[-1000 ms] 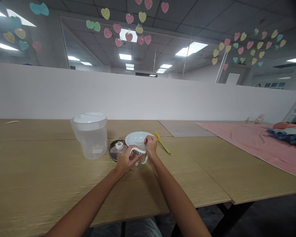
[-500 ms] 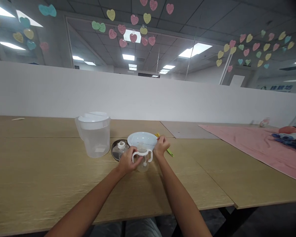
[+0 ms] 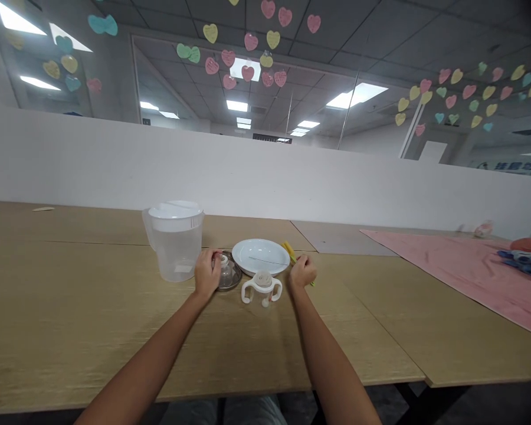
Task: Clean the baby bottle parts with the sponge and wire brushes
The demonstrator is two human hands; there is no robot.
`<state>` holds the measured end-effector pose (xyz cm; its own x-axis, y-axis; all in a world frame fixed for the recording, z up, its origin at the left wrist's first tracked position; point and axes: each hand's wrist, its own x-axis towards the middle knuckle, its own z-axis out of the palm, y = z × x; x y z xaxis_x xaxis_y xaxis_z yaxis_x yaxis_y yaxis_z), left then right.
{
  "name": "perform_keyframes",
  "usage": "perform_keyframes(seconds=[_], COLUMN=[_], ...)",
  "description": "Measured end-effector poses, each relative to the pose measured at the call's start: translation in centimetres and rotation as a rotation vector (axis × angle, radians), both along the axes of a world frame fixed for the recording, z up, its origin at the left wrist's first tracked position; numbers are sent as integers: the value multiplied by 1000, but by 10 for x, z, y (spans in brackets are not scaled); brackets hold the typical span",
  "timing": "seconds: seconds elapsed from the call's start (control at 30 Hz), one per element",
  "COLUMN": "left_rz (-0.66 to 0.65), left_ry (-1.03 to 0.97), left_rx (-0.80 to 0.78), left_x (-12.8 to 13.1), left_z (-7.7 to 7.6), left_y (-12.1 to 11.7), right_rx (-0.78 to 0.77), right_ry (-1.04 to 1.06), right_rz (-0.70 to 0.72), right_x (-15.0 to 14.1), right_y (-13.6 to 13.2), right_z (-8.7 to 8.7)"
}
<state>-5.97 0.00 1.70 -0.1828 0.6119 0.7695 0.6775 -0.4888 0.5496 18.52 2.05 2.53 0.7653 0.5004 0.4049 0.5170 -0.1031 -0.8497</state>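
A clear sippy cup (image 3: 262,288) with two white handles stands on the wooden table (image 3: 92,313), between my hands and touched by neither. My left hand (image 3: 207,273) is curled at the left side of a small clear bottle (image 3: 224,260) that sits in a round metal dish (image 3: 231,277); its thumb is by the bottle's cap. My right hand (image 3: 301,271) is closed over a yellow and green brush (image 3: 288,249) lying to the right of a white plate (image 3: 261,257).
A clear lidded pitcher (image 3: 176,241) stands left of the dish. A white partition (image 3: 248,177) runs behind the table. A pink cloth (image 3: 446,265) with a toy (image 3: 524,254) covers the right end. The table's front edge is close to my body.
Both hands have let go of the sippy cup, which now stands free. My left hand moved left to the small bottle, my right hand moved right onto the brush.
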Motion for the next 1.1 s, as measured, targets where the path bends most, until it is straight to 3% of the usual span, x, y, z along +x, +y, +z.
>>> perform_keyframes(seconds=[0.13, 0.3, 0.73, 0.93, 1.1], left_rz=[6, -67, -94, -118, -98], left_ry=[207, 297, 216, 164, 8], left_rx=[-160, -239, -368, -305, -80], left_x=[-11, -16, -14, -13, -9], left_z=[-10, -22, -28, -21, -8], left_y=[16, 28, 33, 27, 16], right_rx=[63, 157, 274, 279, 255], right_ry=[9, 33, 63, 74, 90], right_rz=[-17, -35, 15, 35, 39], right_x=[-1, -1, -1, -2, -1], right_y=[5, 11, 16, 16, 16], right_z=[-3, -9, -13, -13, -14])
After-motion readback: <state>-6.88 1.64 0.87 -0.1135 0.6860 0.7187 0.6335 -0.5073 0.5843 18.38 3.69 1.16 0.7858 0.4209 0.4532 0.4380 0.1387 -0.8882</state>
